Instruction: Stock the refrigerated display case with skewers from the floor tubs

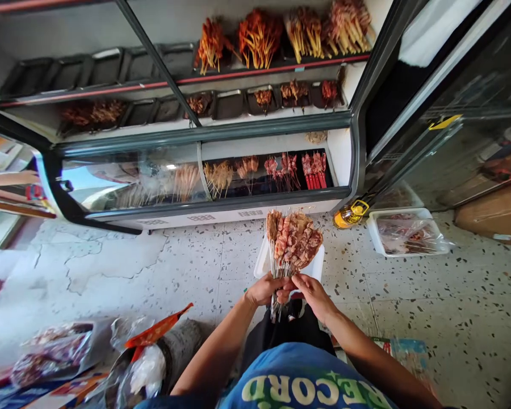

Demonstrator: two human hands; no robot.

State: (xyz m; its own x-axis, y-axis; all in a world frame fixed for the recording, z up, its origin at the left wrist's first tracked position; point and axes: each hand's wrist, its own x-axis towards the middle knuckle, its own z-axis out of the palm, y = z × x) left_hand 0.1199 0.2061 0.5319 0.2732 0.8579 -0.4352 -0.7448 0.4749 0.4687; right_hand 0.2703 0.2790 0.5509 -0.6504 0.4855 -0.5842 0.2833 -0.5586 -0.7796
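A thick bunch of meat skewers (292, 241) fans out in front of me, meat ends pointing away and bare metal sticks toward my body. My left hand (268, 288) is wrapped round the sticks near their lower ends. From the other side, my right hand (314, 292) closes its thumb and fingers on the right edge of the same sticks; its fingertips are partly hidden. Below the bunch, a white tray (262, 258) rests on the floor, mostly covered from sight by the meat.
A display fridge (221, 136) with trays of skewers stands ahead. An oil bottle (348, 216) and a white tub (377, 241) of bagged skewers are on the floor at right, near a cardboard box (485, 218). Plastic bags (63, 352) lie at lower left.
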